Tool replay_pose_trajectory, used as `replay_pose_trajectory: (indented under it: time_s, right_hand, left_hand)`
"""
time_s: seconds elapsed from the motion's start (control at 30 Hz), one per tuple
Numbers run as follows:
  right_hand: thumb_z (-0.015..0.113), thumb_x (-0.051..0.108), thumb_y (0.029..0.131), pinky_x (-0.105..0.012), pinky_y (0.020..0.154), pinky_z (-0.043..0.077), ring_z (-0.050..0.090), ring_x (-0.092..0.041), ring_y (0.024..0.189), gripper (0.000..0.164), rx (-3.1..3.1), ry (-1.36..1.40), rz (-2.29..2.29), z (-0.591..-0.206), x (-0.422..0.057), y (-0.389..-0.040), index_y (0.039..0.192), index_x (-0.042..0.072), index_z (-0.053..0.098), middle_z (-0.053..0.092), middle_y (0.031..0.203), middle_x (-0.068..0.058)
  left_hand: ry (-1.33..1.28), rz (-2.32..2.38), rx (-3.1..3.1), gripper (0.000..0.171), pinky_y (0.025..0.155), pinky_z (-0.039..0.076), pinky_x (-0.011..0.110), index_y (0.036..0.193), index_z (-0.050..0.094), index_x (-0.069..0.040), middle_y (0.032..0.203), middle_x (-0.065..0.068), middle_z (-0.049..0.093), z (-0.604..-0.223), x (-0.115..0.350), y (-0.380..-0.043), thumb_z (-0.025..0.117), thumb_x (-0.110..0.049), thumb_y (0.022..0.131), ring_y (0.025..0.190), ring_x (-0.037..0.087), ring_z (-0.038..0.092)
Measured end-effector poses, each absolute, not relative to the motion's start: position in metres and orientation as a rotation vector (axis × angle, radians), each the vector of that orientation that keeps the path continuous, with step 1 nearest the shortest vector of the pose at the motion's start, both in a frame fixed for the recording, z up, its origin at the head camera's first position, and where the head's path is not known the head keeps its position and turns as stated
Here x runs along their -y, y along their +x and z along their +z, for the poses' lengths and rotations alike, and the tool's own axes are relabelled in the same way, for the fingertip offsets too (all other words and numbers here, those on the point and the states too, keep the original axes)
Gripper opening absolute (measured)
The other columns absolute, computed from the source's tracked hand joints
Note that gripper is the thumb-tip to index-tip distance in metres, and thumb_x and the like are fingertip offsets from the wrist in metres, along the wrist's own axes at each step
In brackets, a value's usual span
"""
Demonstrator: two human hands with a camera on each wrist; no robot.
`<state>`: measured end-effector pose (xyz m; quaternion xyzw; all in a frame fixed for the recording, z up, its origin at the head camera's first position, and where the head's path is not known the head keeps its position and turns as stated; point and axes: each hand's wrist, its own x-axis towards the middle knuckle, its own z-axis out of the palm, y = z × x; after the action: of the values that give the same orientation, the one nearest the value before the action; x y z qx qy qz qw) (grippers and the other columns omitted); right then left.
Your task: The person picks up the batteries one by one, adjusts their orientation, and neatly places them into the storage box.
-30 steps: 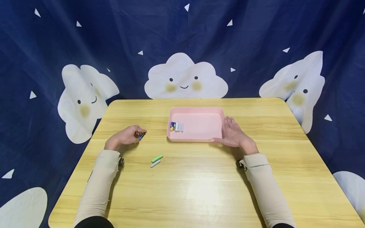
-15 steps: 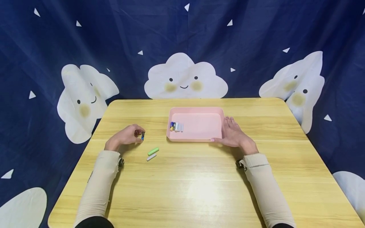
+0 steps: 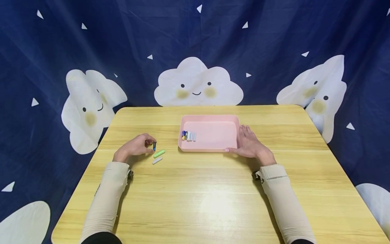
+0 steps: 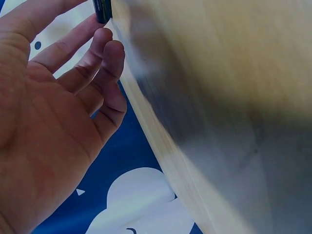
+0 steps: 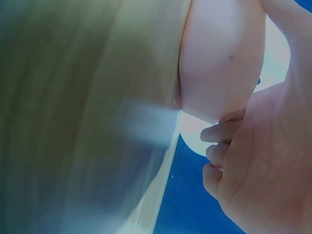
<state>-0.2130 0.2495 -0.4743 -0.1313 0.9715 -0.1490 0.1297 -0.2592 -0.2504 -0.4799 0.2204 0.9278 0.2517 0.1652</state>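
Note:
In the head view my left hand (image 3: 135, 146) holds a small dark battery with a blue end (image 3: 154, 146) on the table's left side, index finger and thumb at its two ends. Only the battery's (image 4: 102, 9) lower part shows at the top of the left wrist view; the other fingers are loosely bent. Just in front of the thumb lie a green chalk stick (image 3: 159, 154) and a whitish chalk stick (image 3: 157, 160). My right hand (image 3: 250, 144) rests against the right end of a pink tray (image 3: 210, 150), fingers straight along its side, thumb at the front wall.
Inside the tray, at its left end, a blue-and-yellow battery (image 3: 183, 135), a dark battery (image 3: 186, 135) and several whitish sticks (image 3: 191, 136) lie in a row. The wooden table (image 3: 195, 196) ends at a dark blue curtain (image 3: 137, 40) with clouds.
The green and whitish chalk sticks have moved away from the person and left, up to the left hand. The battery in that hand has turned from slanted to nearly straight. The right hand stays put.

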Motion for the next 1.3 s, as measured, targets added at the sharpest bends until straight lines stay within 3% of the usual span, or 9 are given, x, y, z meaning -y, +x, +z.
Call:
replay_pose_trajectory:
  time_s: [1.3]
  right_hand:
    - [0.057,0.081,0.086,-0.058,0.129,0.002,-0.003,-0.050,0.158,0.133,-2.820,-0.372,-0.424,-0.4740,-0.2498,-0.2118,0.160,-0.012,-0.003,-0.003,0.170,-0.032]
  left_hand:
    - [0.596,0.761,-2.647,0.047,0.079,0.048,0.032,0.129,0.069,0.000,0.104,0.012,0.064,-0.4786,0.2462,-0.2583,0.081,-0.016,0.086,0.092,0.023,0.057]
